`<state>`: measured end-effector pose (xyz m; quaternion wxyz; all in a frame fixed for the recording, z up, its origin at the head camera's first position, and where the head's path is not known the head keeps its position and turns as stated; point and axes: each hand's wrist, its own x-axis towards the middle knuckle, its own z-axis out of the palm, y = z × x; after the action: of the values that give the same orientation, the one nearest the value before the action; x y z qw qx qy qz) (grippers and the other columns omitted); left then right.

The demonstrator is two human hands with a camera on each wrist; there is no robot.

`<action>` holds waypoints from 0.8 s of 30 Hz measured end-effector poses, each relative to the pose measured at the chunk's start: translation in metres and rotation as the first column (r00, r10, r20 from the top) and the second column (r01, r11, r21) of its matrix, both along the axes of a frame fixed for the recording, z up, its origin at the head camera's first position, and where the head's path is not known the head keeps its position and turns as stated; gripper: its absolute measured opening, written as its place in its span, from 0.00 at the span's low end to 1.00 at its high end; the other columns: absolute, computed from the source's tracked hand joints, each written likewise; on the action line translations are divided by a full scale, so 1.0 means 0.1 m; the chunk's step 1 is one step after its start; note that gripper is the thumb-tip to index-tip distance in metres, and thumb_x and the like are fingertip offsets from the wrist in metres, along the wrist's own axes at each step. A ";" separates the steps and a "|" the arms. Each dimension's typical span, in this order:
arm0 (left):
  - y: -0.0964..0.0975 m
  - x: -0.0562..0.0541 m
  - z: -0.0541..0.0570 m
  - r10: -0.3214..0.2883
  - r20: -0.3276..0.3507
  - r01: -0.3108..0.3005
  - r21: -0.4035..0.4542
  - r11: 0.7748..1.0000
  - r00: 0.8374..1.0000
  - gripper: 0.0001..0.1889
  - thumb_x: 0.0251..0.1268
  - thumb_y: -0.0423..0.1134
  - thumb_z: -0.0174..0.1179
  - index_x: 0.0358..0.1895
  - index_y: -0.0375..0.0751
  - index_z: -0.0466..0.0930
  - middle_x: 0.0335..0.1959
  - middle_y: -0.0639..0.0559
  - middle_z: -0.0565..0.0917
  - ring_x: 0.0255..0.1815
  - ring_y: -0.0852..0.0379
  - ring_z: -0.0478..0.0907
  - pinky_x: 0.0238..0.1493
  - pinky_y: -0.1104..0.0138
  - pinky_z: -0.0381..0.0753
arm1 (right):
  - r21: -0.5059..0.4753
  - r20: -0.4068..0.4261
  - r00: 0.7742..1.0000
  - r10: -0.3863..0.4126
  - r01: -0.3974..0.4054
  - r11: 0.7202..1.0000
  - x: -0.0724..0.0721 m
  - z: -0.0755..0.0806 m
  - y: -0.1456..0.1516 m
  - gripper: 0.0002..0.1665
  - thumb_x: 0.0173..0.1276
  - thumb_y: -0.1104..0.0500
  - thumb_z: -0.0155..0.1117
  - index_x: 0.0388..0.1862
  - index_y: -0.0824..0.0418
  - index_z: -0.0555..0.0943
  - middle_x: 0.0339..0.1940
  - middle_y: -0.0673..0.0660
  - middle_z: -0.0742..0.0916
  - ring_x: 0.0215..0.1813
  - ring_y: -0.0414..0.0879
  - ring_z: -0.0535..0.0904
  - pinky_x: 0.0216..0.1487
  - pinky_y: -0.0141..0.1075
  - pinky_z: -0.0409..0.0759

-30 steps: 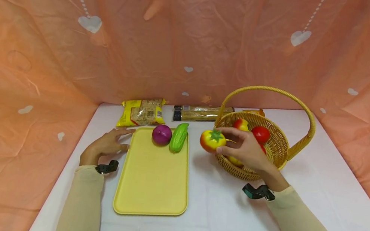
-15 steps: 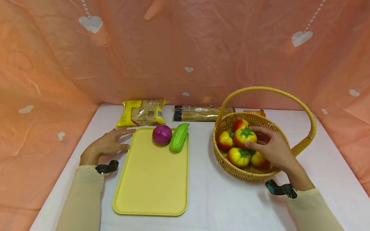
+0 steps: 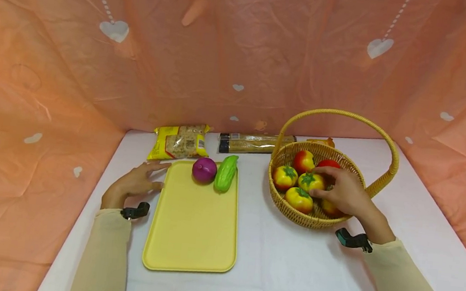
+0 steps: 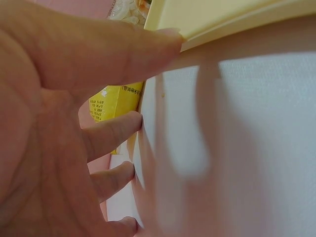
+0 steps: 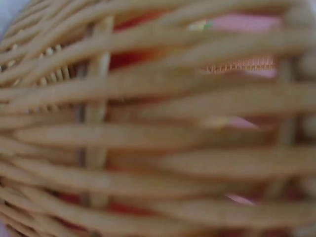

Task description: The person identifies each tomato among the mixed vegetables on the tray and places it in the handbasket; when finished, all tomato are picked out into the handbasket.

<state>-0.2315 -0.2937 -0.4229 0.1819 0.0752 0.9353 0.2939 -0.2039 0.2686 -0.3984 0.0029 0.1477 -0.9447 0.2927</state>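
Observation:
My right hand (image 3: 345, 190) reaches into the wicker basket (image 3: 314, 223), thumb and fingertips around a yellow-red toy tomato (image 3: 310, 182) with a green star-shaped top. Beside it in the basket lie two similar tomatoes, a red-yellow fruit (image 3: 304, 161) and a red one (image 3: 329, 163), partly behind the hand. My left hand (image 3: 134, 182) stays at the left edge of the yellow tray (image 3: 192, 229), its thumb against the rim in the left wrist view. A round purple vegetable (image 3: 204, 170) and a green, cucumber-like one (image 3: 226, 173) lie at the tray's far end. Basket weave fills the right wrist view.
Behind the tray lies a yellow, clear-windowed food bag (image 3: 180, 142). A long packet (image 3: 254, 144) of thin sticks or noodles stretches along the back. An orange packet (image 3: 320, 141) sits behind the basket, whose tall handle (image 3: 339, 112) arches above it. White cloth (image 3: 262, 272) covers the table.
My right hand has carried the tomato from above the basket's left rim back to the right and lowered it among the other fruit. My left hand and the tray keep their place.

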 end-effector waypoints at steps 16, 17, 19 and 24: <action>-0.05 0.14 0.35 -0.020 -0.209 0.012 -0.043 0.999 0.978 0.33 0.77 0.40 0.66 0.82 0.38 0.71 0.79 0.24 0.71 0.81 0.20 0.65 0.77 0.27 0.67 | -0.063 -0.128 0.991 -0.031 0.023 0.998 0.04 0.36 -0.11 0.30 0.76 0.50 0.76 0.71 0.62 0.84 0.67 0.70 0.87 0.62 0.69 0.84 0.61 0.63 0.86; -0.04 0.15 0.45 -0.021 -0.229 0.011 -0.046 0.999 0.973 0.33 0.78 0.40 0.65 0.82 0.37 0.70 0.80 0.25 0.71 0.81 0.21 0.64 0.77 0.28 0.66 | -0.065 -0.148 0.988 -0.031 0.022 0.998 0.04 0.40 -0.12 0.30 0.76 0.50 0.75 0.71 0.63 0.84 0.69 0.70 0.87 0.65 0.70 0.84 0.64 0.66 0.84; -0.01 0.17 0.69 -0.033 -0.279 0.017 -0.057 0.998 0.960 0.33 0.79 0.38 0.64 0.83 0.34 0.68 0.81 0.27 0.69 0.82 0.23 0.63 0.79 0.28 0.65 | -0.068 -0.186 0.982 -0.034 0.022 0.997 0.04 0.49 -0.13 0.32 0.76 0.50 0.75 0.73 0.63 0.83 0.70 0.70 0.86 0.71 0.72 0.80 0.70 0.70 0.77; 0.11 0.24 1.27 -0.041 -0.464 0.005 -0.078 0.997 0.885 0.31 0.77 0.33 0.63 0.80 0.31 0.71 0.78 0.28 0.74 0.81 0.26 0.66 0.80 0.31 0.64 | -0.055 -0.247 0.968 -0.035 0.022 0.998 0.06 0.69 -0.17 0.36 0.78 0.49 0.73 0.78 0.62 0.77 0.71 0.70 0.84 0.72 0.73 0.78 0.71 0.73 0.74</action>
<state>-0.2075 -0.2828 -0.2960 -0.0412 0.1476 0.9610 0.2301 -0.1980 0.2517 -0.3290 0.1290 0.1693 -0.9311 0.2962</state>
